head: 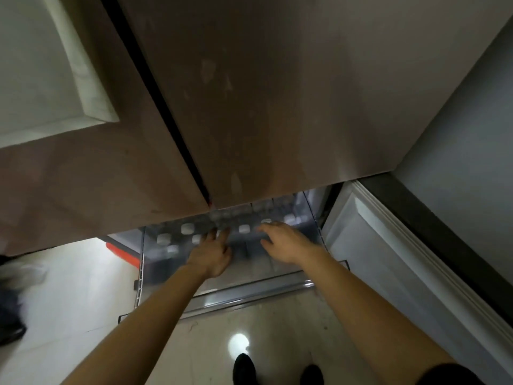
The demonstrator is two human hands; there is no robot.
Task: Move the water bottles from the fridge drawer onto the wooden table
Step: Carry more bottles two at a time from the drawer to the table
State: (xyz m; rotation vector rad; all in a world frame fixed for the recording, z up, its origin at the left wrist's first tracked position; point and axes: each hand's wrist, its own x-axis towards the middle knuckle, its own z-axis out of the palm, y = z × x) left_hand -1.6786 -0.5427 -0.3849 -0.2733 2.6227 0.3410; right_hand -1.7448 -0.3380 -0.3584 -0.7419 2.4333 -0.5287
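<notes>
A clear plastic fridge drawer [249,290] is pulled out below the brown fridge doors. Several water bottles with white caps [186,228] stand upright inside it, in rows. My left hand [212,252] reaches into the middle of the drawer with its fingers stretched toward the bottle tops. My right hand [280,240] reaches in beside it, fingers spread over the bottles on the right side. Both hands are blurred by motion, and neither visibly holds a bottle. The wooden table is out of view.
The brown fridge doors [263,93] overhang the back of the drawer. A lower fridge door [388,259] stands open on the right. Glossy tiled floor [77,315] lies around the drawer, with my dark shoes [244,368] below it. A dark blurred object [11,301] sits at the left edge.
</notes>
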